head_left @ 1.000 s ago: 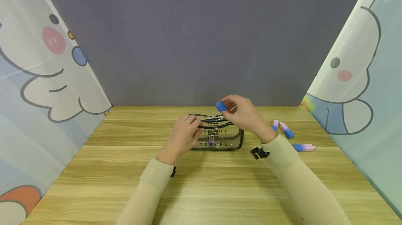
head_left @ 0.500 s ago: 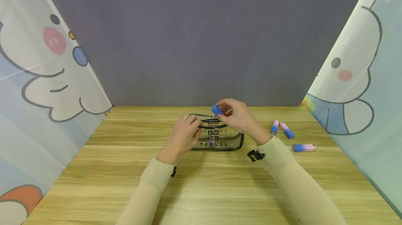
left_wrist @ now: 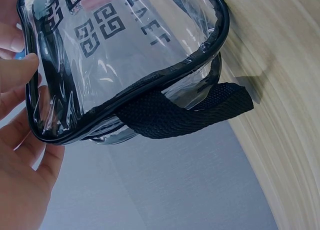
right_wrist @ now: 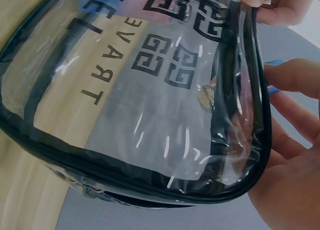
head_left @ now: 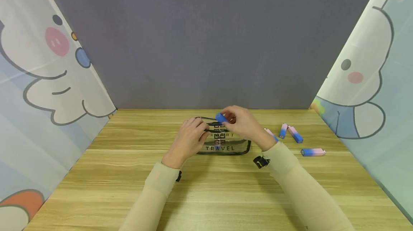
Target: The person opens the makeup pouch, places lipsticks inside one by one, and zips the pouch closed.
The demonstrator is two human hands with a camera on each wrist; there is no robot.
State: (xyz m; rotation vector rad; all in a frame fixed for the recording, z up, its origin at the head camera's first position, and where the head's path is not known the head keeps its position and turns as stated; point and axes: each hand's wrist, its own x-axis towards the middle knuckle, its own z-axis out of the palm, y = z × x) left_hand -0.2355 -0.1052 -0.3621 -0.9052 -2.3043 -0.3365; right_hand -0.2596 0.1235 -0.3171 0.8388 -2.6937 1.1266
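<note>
A clear travel pouch point(head_left: 237, 146) with black trim and the word TRAVEL stands upright on the table. My left hand point(head_left: 188, 137) grips its top edge at the left, thumb in front, holding the mouth parted. Between thumb and fingers, my right hand point(head_left: 242, 122) pinches a small square blue-and-pink stick point(head_left: 221, 117), its blue end pointing left, over the pouch's mouth. In the right wrist view most of that stick is hidden behind the pouch edge and fingers. Through the clear wall another blue-and-pink stick point(right_wrist: 120, 2) shows inside, low down.
Right of the pouch lie several more blue-and-pink sticks point(head_left: 313, 152) with metal rings, one partly behind my right forearm. A black strap loop point(left_wrist: 175, 121) sticks out from the pouch's side. A grey panel point(head_left: 206, 44) rises behind the wooden table point(head_left: 206, 195).
My right hand has moved left and down with its stick, nearer the pouch's mouth. One loose stick has come into view beside my right forearm. My left hand keeps its place on the pouch.
</note>
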